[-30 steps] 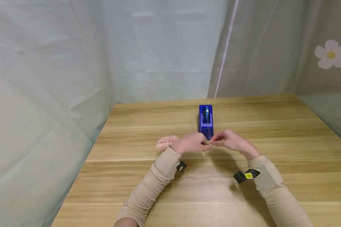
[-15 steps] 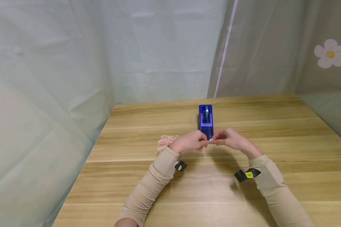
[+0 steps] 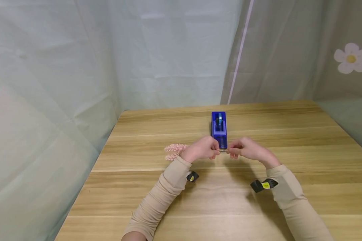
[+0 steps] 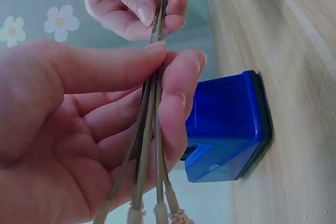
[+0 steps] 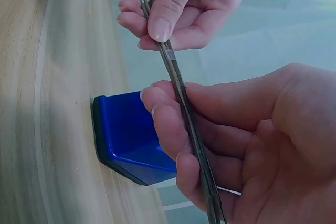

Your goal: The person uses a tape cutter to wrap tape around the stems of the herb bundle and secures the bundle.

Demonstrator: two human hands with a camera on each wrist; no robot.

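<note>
— Both hands, what do they grip?
— Left hand (image 3: 200, 152) and right hand (image 3: 248, 151) each pinch one bundle of thin stems (image 4: 149, 129); about four stems, pink heads (image 3: 175, 151) partly hidden.
— Beyond them?
— One blue tape dispenser (image 3: 219, 129) on the wooden worktop (image 3: 289, 140); pale curtains (image 3: 169, 50) behind.

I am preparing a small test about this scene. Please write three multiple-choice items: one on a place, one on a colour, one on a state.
1. Where is the tape dispenser?
A. Beyond the hands
B. At the table's left edge
C. On the floor

2. What colour is the dispenser?
A. Red
B. Blue
C. White

3. How are the thin stems held?
A. Lying loose on the table
B. By one hand only
C. Pinched by both hands

Answers: 1 A, it stands just behind the left hand and right hand. 2 B, its body is blue. 3 C, both wrist views show thumb and fingers pinching them.
</note>
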